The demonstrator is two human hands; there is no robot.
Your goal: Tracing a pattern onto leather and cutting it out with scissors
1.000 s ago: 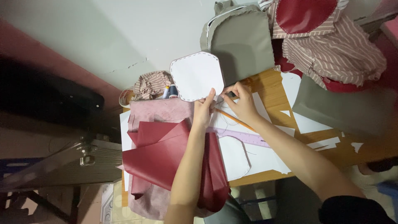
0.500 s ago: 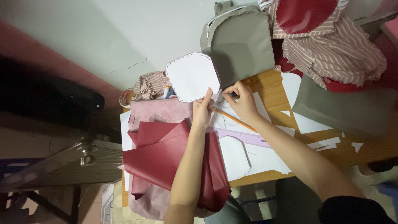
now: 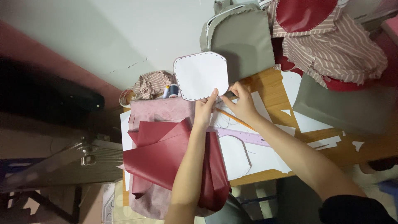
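Note:
My left hand [image 3: 204, 110] pinches the lower edge of a white rounded pattern piece [image 3: 200, 75] with a dashed outline. My right hand [image 3: 241, 101] grips a small dark tool at the same edge of the piece, close beside the left fingers. Under both hands lie white paper sheets [image 3: 265, 153], a pencil [image 3: 236, 119] and a pale purple ruler [image 3: 242, 137] on the wooden table [image 3: 273, 85]. Dark red leatherette [image 3: 159, 155] is folded over pinkish fabric [image 3: 159, 111] beside my left forearm.
Grey fabric panels [image 3: 244, 39] and striped cloth [image 3: 331, 49] with a red piece [image 3: 304, 12] are heaped at the far side. Thread spools [image 3: 171, 90] and crumpled striped cloth [image 3: 151, 83] sit near the table's corner. A metal frame [image 3: 62, 161] stands at the left.
The white pattern piece and both hands have shifted very slightly; the grip on its edge stays the same.

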